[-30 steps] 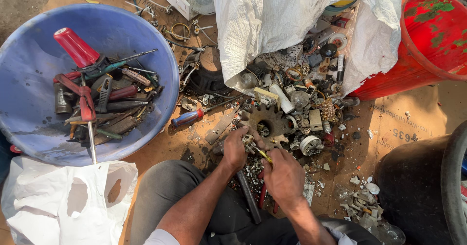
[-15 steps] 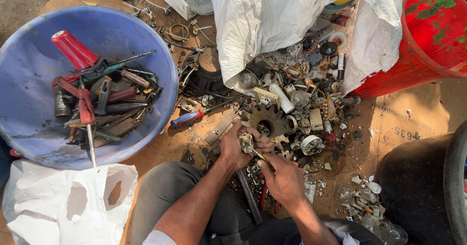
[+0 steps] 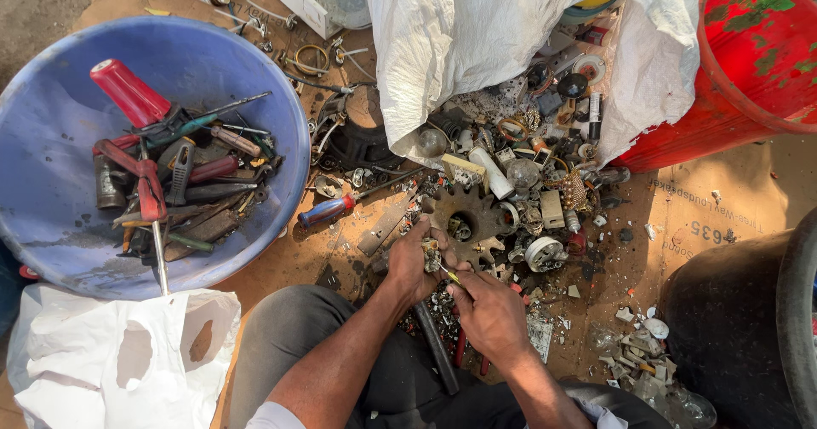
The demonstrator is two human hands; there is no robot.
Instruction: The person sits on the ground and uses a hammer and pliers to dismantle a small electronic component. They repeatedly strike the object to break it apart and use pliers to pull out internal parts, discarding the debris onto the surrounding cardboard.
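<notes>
**Both hands busy on one small scrap piece**

Left hand (image 3: pixel 414 263) is wrapped around a small metal part (image 3: pixel 433 254), fingers curled tight on it, just below the rusty gear (image 3: pixel 466 216). Right hand (image 3: pixel 492 314) sits just below and right of the gear, pinching a thin yellow-tipped tool (image 3: pixel 450 276) whose tip meets that part. Up beyond the gear, a heap of bulbs and odd scrap spills from the white sack (image 3: pixel 477 29). Left of the gear lies a red-and-blue screwdriver (image 3: pixel 328 210); further left, the blue basin (image 3: pixel 51 191) full of hand tools. Far right of the gear, the red bucket (image 3: pixel 749 80).
</notes>
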